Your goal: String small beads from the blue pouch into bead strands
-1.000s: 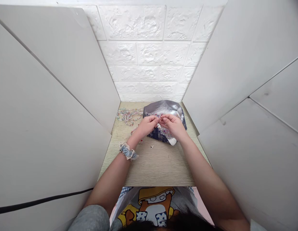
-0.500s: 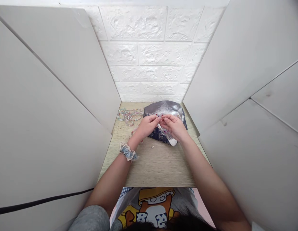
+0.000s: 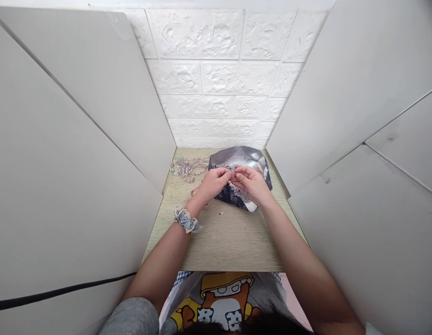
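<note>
My left hand (image 3: 213,183) and my right hand (image 3: 251,183) meet fingertip to fingertip over a silvery foil bag (image 3: 242,158) with a dark blue printed side. Both hands are closed in a pinch on something tiny between them, too small to name. Small coloured beads show inside the bag under my fingers. A blue scrunchie (image 3: 186,220) sits on my left wrist. A pile of pale bead strings (image 3: 188,167) lies on the wooden table (image 3: 229,242) left of the bag.
White panels wall in the table on the left (image 3: 79,153) and right (image 3: 358,139), with a white brick-pattern wall (image 3: 219,83) behind. A tiny loose piece (image 3: 221,213) lies on the table near my left wrist. A black cable (image 3: 62,291) runs along the left panel.
My hands have stayed together over the bag, with only slight finger movement. The view has shifted a little.
</note>
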The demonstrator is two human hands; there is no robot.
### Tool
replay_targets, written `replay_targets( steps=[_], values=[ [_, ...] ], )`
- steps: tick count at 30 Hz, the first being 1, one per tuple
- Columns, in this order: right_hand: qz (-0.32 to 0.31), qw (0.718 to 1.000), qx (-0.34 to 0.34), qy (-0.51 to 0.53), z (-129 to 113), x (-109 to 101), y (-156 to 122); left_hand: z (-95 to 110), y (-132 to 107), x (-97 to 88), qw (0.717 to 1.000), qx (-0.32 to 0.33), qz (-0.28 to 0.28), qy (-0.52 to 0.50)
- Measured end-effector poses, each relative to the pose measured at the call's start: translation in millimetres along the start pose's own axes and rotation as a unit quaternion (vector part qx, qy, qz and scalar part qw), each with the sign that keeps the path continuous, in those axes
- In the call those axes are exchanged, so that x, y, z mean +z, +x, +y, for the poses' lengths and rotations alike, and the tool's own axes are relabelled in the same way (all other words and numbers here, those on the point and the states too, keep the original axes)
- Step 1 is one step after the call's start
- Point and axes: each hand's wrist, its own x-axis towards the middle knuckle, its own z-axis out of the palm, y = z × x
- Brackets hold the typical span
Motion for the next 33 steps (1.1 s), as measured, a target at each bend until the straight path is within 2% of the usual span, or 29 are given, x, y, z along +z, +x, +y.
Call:
replay_targets(
  steps=[26,33],
  values=[
    [0.011,0.998,-0.003,-0.064,1.0,2.3,1.0,-8.8,3.0,2.0,0.999,0.015,0.021,0.039],
    [0.002,0.995,-0.022,-0.098,4.2,0.1,2.6,-6.7,0.6,0.9,0.999,-0.005,-0.006,0.05]
  ],
)
